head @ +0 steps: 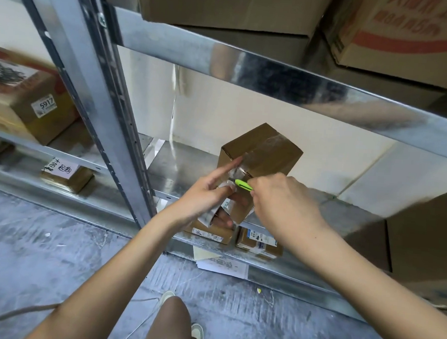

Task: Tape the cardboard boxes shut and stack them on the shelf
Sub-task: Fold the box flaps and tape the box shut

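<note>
Box (257, 158) stands upright on the lower shelf (185, 172), long axis vertical, clear tape across its top and down the near face. Left hand (204, 197) grips loose tape (226, 204) at the box's near face, forefinger straight and pointing toward 1 o'clock. Right hand (281, 197), at 3 o'clock of the left, pinches a green cutter (243, 184), tip aimed toward 9 o'clock at the tape; cut looks next. Blade and tape roll hard to make out. Small boxes (261, 242) partly hidden beneath.
</note>
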Demonstrator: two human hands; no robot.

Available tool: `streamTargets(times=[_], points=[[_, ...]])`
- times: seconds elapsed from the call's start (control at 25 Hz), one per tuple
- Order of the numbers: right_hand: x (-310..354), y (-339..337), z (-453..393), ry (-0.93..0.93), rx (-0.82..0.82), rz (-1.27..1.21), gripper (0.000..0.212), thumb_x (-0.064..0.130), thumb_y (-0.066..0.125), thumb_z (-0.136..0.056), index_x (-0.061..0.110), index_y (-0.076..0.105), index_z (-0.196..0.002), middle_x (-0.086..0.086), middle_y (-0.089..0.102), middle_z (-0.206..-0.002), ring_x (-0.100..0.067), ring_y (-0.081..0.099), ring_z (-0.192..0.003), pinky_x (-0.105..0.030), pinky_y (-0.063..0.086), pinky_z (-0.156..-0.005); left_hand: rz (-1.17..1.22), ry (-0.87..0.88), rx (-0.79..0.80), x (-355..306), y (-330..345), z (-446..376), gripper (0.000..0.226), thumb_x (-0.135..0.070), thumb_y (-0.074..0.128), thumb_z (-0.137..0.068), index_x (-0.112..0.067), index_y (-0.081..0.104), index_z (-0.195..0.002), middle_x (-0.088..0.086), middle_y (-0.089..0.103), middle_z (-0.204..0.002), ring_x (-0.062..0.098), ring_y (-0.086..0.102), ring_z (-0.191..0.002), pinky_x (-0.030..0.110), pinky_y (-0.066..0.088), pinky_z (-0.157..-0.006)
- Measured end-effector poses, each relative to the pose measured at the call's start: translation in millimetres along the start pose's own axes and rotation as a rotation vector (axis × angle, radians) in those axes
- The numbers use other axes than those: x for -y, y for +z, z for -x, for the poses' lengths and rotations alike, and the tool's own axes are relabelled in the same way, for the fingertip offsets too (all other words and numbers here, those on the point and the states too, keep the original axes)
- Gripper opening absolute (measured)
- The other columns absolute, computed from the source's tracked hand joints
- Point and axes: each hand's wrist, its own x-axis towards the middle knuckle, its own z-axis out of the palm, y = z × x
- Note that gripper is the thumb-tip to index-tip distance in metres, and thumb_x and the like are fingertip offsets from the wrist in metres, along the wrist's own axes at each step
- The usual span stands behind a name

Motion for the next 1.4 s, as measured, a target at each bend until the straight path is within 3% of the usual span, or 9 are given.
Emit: streamTargets(times=[0.16, 0.28, 0.4, 0.56, 0.76, 0.96, 1.2, 1.32, 1.4], points=[[5.6, 1.5, -0.9, -0.055, 0.052, 0.056, 0.013, 0.004, 0.046, -0.091, 0.016, 0.049, -0.088, -0.011, 0.056, -0.09, -0.033, 0.061, -0.093, -0.032, 0.029, -0.056, -0.085, 0.096, 0.016, 9.1, 1.9, -5.8, 0.072, 0.004, 0.046, -0.093, -0.045, 0.029, -0.143, -0.009, 0.031, -0.151, -0.005, 0.06, -0.106, 0.014, 0.054, -0.066], [2.6, 16.1, 1.6, -0.062, 0.067, 0.067, 0.021, 0.0, 0.046, -0.088, 0.013, 0.057, -0.1, -0.011, 0.063, -0.1, -0.032, 0.062, -0.097, -0.032, 0.033, -0.064, -0.101, 0.157, 0.046, 16.2, 4.5, -7.0, 0.079, 0.006, 0.048, -0.092, -0.041, 0.017, -0.147, -0.024, 0.017, -0.148, -0.027, 0.041, -0.11, 0.004, 0.047, -0.074], [-15.7, 34.1, 17.8, 0.007, 0.013, 0.027, 0.021, 0.007, 0.045, -0.092, 0.017, 0.055, -0.108, -0.007, 0.063, -0.098, -0.031, 0.063, -0.091, -0.032, 0.036, -0.061, -0.065, 0.131, 0.091, 15.3, -1.6, -5.8, 0.08, -0.007, 0.054, -0.094, -0.059, 0.013, -0.139, -0.017, 0.021, -0.15, 0.019, 0.067, -0.102, 0.017, 0.056, -0.065], [-69.7, 70.7, 52.2, 0.145, -0.354, -0.263, 0.009, 0.017, 0.065, -0.087, 0.014, 0.062, -0.095, -0.004, 0.066, -0.078, -0.03, 0.063, -0.06, -0.03, 0.044, -0.048, -0.139, 0.095, -0.017, 9.3, -25.1, 12.4, 0.079, -0.023, 0.053, -0.094, -0.056, -0.001, -0.142, 0.004, 0.072, -0.105, 0.024, 0.066, -0.055, 0.026, 0.05, -0.043], [-156.6, 168.6, 12.3, 0.61, -0.431, -0.63, 0.011, 0.005, 0.064, -0.088, -0.002, 0.069, -0.094, -0.022, 0.064, -0.087, -0.037, 0.06, -0.079, -0.032, 0.036, -0.067, -0.734, -0.054, -0.578, 66.7, -76.6, -15.0, 0.061, -0.057, 0.048, -0.088, -0.018, 0.025, -0.13, 0.01, 0.068, -0.108, 0.034, 0.067, -0.09, 0.046, 0.052, -0.079], [-169.3, 222.7, -45.4, 0.786, -0.315, -0.691, 0.027, 0.005, 0.047, -0.096, 0.001, 0.066, -0.116, -0.027, 0.062, -0.103, -0.038, 0.056, -0.093, -0.024, 0.027, -0.066, -1.152, 0.021, -0.604, 91.1, -70.2, -58.0, 0.018, -0.012, 0.054, -0.091, -0.007, 0.051, -0.108, 0.017, 0.064, -0.094, 0.041, 0.06, -0.088, 0.039, 0.043, -0.067], [-162.8, 259.8, -55.6, 0.786, -0.278, -0.617, 0.025, 0.001, 0.045, -0.096, -0.007, 0.068, -0.104, -0.031, 0.056, -0.097, -0.044, 0.051, -0.094, -0.037, 0.035, -0.067, -1.214, -0.045, -0.53, 116.1, -87.4, -68.9, 0.036, -0.006, 0.063, -0.084, -0.008, 0.059, -0.12, 0.023, 0.049, -0.125, 0.043, 0.046, -0.113, 0.047, 0.046, -0.086], [-160.1, 241.0, -60.0, 0.756, -0.269, -0.551, 0.036, 0.022, 0.051, -0.097, 0.005, 0.057, -0.128, -0.02, 0.05, -0.131, -0.037, 0.042, -0.121, -0.044, 0.037, -0.095, -1.106, 0.05, -0.525, 122.3, -84.7, -65.9, 0.047, -0.01, 0.062, -0.087, -0.003, 0.048, -0.132, 0.024, 0.044, -0.131, 0.043, 0.041, -0.121, 0.049, 0.041, -0.098], [-146.8, 208.8, -64.0, 0.68, -0.393, -0.953, 0.06, 0.043, 0.057, -0.091, 0.019, 0.04, -0.143, -0.007, 0.04, -0.145, -0.023, 0.037, -0.131, -0.04, 0.032, -0.108, -0.891, 0.157, -0.472, 111.5, -69.4, -62.1, 0.04, -0.02, 0.047, -0.098, -0.005, 0.045, -0.136, 0.017, 0.047, -0.135, 0.033, 0.041, -0.127, 0.038, 0.034, -0.105]])
